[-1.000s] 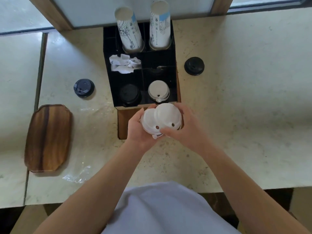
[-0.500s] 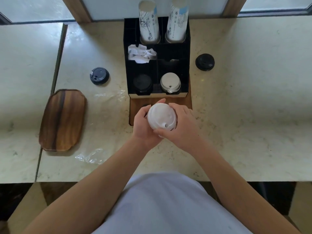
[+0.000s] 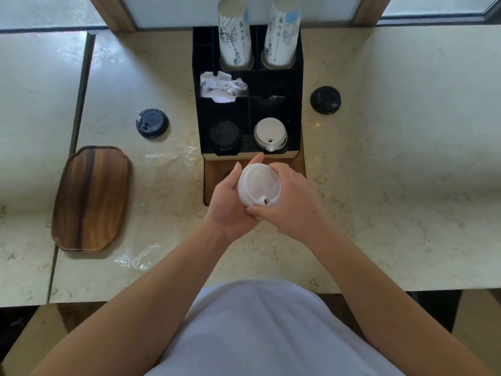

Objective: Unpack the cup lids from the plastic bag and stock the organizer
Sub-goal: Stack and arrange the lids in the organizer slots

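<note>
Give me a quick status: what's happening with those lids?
Left hand and right hand both clasp white lids. Organizer white-lid slot part stocked. Path clear.

A café or self-serve drinks station is suggested. A black compartmented organizer (image 3: 295, 85) is set on a pale marble-look table (image 3: 393, 172), and two stacks of printed paper cups (image 3: 234, 36) are stood in its rear slots. Black lids (image 3: 224, 134) and white lids (image 3: 269, 131) are stocked in the front compartments, with crumpled napkins (image 3: 222, 86) kept in a middle one. A wooden serving tray (image 3: 92, 198) is laid to the left, below framed glass panes.
</note>
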